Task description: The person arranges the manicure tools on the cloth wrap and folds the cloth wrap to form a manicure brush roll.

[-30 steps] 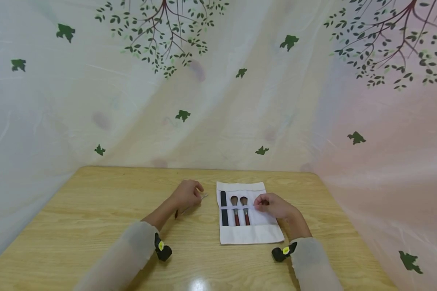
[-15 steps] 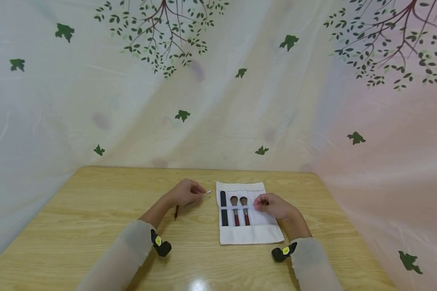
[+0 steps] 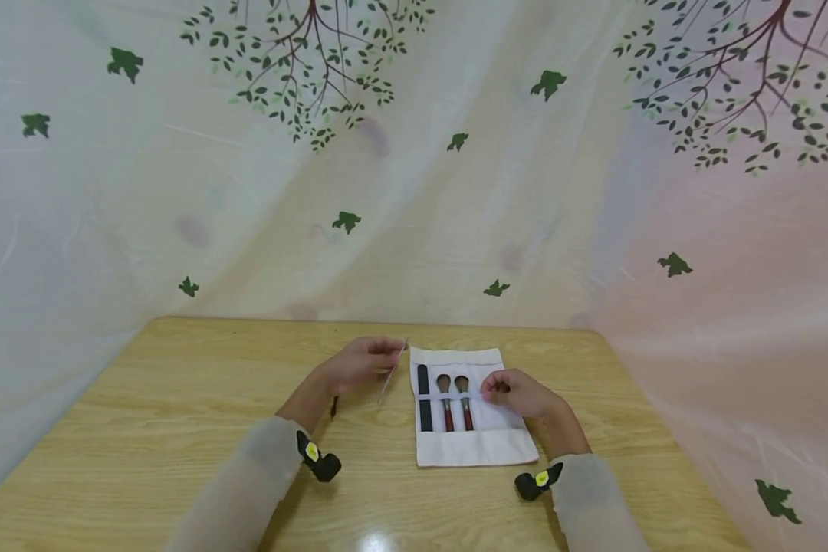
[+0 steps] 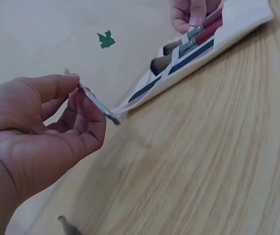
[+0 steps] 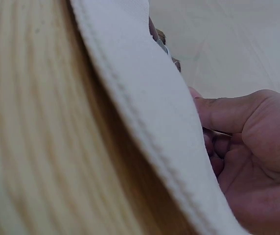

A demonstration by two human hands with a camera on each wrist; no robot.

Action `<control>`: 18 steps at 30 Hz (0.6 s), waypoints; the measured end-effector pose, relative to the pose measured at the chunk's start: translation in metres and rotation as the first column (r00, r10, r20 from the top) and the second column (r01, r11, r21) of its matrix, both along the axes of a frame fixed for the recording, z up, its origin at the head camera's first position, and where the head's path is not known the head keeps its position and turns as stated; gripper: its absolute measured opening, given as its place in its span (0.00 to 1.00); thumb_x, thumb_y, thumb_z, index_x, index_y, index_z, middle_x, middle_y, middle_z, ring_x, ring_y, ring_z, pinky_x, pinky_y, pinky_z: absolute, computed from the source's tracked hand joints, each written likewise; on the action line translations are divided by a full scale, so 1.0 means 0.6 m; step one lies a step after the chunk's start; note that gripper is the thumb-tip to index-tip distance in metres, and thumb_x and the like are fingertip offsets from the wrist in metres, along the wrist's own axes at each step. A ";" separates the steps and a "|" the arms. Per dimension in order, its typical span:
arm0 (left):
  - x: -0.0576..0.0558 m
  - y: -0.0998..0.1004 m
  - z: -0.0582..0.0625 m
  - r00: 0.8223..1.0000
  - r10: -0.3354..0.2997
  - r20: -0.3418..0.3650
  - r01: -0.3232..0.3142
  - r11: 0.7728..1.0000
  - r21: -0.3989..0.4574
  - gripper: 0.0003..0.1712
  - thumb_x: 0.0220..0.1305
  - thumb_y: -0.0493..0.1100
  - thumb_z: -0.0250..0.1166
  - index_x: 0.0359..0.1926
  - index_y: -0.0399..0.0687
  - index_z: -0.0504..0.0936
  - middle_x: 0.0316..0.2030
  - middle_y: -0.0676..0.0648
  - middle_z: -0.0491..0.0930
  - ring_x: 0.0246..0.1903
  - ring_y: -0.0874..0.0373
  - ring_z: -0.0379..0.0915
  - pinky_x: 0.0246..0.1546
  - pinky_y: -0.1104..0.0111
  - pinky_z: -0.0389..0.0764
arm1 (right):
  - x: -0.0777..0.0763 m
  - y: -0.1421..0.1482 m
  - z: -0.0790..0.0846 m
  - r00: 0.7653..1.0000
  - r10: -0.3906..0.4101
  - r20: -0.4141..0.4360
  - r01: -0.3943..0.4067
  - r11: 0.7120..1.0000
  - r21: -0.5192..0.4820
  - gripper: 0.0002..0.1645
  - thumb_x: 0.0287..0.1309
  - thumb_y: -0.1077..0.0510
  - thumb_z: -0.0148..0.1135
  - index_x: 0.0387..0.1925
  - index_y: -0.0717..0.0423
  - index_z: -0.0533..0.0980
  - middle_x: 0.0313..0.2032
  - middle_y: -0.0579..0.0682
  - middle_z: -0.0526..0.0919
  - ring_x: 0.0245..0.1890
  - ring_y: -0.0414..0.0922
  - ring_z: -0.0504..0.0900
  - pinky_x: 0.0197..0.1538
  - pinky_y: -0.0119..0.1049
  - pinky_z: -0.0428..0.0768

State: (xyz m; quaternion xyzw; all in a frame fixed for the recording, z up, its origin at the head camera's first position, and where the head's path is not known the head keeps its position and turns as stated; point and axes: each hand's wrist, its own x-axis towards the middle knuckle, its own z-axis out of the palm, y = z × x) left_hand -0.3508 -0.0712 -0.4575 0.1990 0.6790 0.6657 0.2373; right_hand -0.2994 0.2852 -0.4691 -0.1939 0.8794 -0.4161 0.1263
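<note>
My left hand (image 3: 366,363) pinches a thin silvery stick (image 4: 98,104) between thumb and fingers, beside the pouch's left edge. The stick slants over the table, its kind too small to make out. The white cloth pouch (image 3: 479,451) lies unrolled. Behind its elastic band (image 3: 432,396) stand a black flat strip (image 3: 424,399) and two makeup brushes (image 3: 445,383) (image 3: 462,384) with red handles, their lower ends in the pocket. At the band's right part, my right hand (image 3: 524,392) pinches the band with thumb and curled fingers. The pouch's raised edge hides the fingertips in the right wrist view.
A small dark-tipped brush (image 3: 334,407) lies on the wooden table (image 3: 179,429), just below my left wrist. Behind the table's far edge hangs a pale curtain (image 3: 414,253) printed with branches and green leaves or birds. Black cameras sit on both wrists.
My left hand has lifted the thin stick and moved slightly right and away. The stick has turned from lying nearly flat to a steep slant. The right hand stays at the band.
</note>
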 end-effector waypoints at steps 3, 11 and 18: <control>-0.004 0.019 -0.001 0.997 0.008 0.079 -0.016 0.995 0.101 0.24 0.77 0.31 0.54 0.70 0.28 0.66 0.62 0.35 0.72 0.47 0.59 0.73 0.44 0.68 0.78 | 0.001 -0.002 0.000 1.000 0.002 -0.006 -0.002 1.000 0.003 0.04 0.72 0.65 0.59 0.40 0.60 0.80 0.34 0.48 0.76 0.38 0.46 0.72 0.41 0.33 0.72; -0.009 0.081 0.001 0.982 0.128 0.142 -0.160 0.956 0.244 0.24 0.76 0.31 0.57 0.69 0.32 0.66 0.58 0.35 0.76 0.41 0.60 0.76 0.40 0.69 0.79 | 0.001 -0.001 0.001 1.000 -0.007 -0.007 0.007 1.000 0.007 0.04 0.72 0.65 0.59 0.40 0.60 0.80 0.34 0.48 0.76 0.38 0.46 0.72 0.41 0.33 0.72; -0.013 0.131 0.003 0.954 0.246 0.172 -0.288 0.913 0.289 0.21 0.72 0.30 0.62 0.63 0.36 0.72 0.50 0.37 0.78 0.39 0.54 0.76 0.35 0.69 0.81 | 0.000 0.001 -0.002 1.000 -0.004 -0.004 0.004 1.000 -0.004 0.04 0.72 0.64 0.59 0.41 0.61 0.80 0.35 0.49 0.76 0.38 0.46 0.72 0.41 0.33 0.72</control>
